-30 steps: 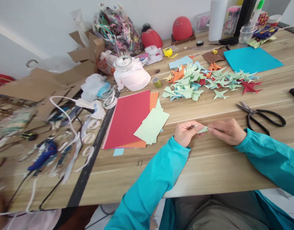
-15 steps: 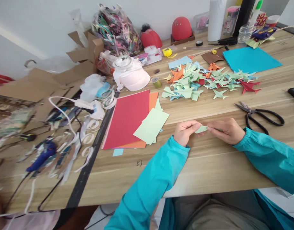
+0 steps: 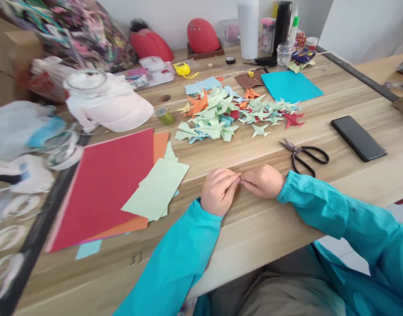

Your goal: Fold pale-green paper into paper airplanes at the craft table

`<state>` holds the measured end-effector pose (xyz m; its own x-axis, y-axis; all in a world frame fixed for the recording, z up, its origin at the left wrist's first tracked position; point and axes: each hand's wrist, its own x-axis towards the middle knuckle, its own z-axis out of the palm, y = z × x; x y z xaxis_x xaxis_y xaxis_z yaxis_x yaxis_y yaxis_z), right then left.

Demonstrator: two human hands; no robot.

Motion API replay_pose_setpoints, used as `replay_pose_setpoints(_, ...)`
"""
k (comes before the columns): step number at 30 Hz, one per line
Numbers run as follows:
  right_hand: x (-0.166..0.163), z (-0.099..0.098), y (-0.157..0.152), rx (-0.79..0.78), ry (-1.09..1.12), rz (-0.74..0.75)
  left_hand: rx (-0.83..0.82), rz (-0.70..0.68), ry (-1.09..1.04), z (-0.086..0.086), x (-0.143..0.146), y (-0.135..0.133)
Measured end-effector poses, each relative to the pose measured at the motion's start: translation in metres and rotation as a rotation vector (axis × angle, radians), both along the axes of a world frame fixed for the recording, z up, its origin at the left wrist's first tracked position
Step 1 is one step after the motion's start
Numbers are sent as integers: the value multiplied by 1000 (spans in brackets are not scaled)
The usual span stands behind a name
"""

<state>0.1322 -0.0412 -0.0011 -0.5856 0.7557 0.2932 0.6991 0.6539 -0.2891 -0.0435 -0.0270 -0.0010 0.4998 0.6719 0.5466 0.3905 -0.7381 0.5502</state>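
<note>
My left hand (image 3: 219,191) and my right hand (image 3: 264,181) meet fingertip to fingertip above the wooden table. Both are closed in a pinch. The small folded piece of light green paper seen between them a moment earlier is now hidden by the fingers. Left of my hands, light green paper sheets (image 3: 158,186) lie on a large red sheet (image 3: 105,184) and an orange one (image 3: 162,145). Beyond my hands is a heap of folded paper shapes (image 3: 217,112), mostly light green, with some orange, red and blue. Black-handled scissors (image 3: 298,150) lie open just past my right wrist.
A phone (image 3: 359,138) lies at the right, and a turquoise sheet stack (image 3: 291,86) farther back. A yellow tape measure (image 3: 182,69), a white bottle (image 3: 248,30) and red domed objects (image 3: 203,36) stand along the wall. White rolls and plastic bags (image 3: 20,127) crowd the left.
The view has swung to the right, bringing the whole phone into sight. My fingertips have come together, covering the green paper that showed between them.
</note>
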Motion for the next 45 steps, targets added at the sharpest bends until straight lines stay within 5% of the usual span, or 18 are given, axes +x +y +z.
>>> replay_pose_setpoints(12, 1, 6, -4, -65, 40, 13, 261, -69, 212, 7, -5, 6)
replay_pose_setpoints(24, 5, 8, -1, -191, 296, 119, -138, -158, -22, 4, -7, 7)
replay_pose_setpoints(35, 7, 7, -2, -229, 310, 111, -301, -176, -79, 6, -7, 5)
replay_pose_setpoints(45, 7, 17, 0, -619, 591, 190, -487, -162, -105, 13, -8, 2)
